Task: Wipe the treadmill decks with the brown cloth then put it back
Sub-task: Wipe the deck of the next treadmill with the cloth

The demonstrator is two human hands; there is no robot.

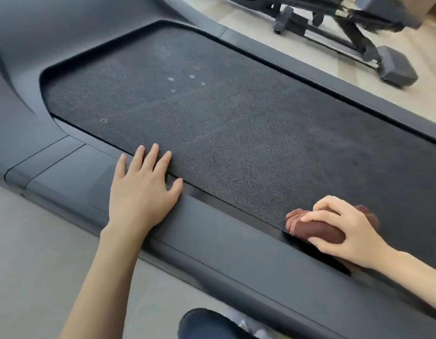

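Cloth (317, 232) lengthwise along treadmill belt (236, 130) edge

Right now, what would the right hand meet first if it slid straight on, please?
The right hand, gripping the brown cloth, would probably reach the left hand flat on the side rail.

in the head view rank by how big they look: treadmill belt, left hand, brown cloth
1. treadmill belt
2. left hand and brown cloth, unranked: right hand covers part of it
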